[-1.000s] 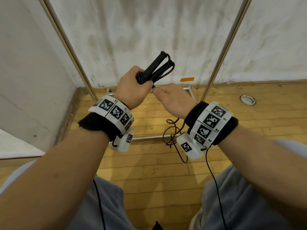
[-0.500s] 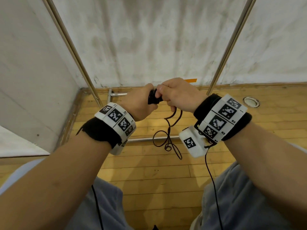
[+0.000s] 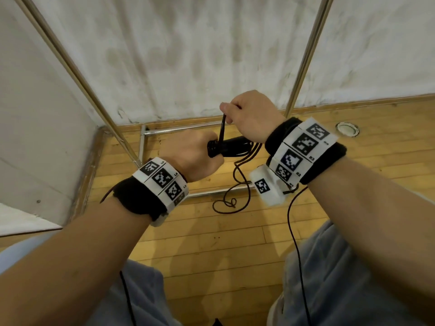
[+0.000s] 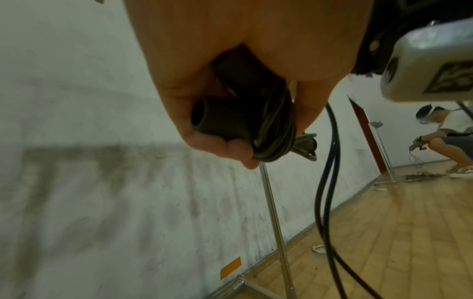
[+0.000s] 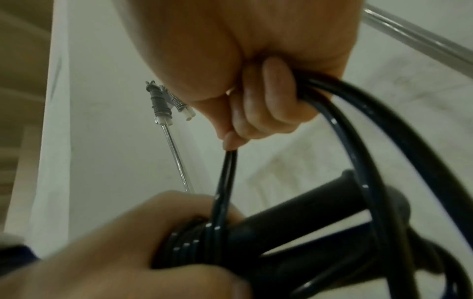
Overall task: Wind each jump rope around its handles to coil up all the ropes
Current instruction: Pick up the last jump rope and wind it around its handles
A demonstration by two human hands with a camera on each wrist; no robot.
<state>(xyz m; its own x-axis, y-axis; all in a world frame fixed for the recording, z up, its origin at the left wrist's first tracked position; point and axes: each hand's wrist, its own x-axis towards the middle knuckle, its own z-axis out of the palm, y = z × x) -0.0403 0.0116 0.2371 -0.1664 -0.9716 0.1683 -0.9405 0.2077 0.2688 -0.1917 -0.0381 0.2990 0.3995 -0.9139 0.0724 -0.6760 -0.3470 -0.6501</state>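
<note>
Jump rope (image 3: pixel 237 170), frame centre: a few turns sit on the handles (image 3: pixel 233 147); slack hangs to the floor (image 3: pixel 211 243), so approx. early-stage winding. Your left hand (image 3: pixel 193 156) fist-grips the handles w/ coils; your right hand (image 3: pixel 251 116), above, pinches the doubled strand taut.

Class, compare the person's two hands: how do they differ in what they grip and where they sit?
The left hand grips the black handles; the right hand pinches the rope. The right hand sits higher, pulling rope up taut; the left hand stays lower, holding the handles roughly level. Both wear marker-covered wristbands.
</note>
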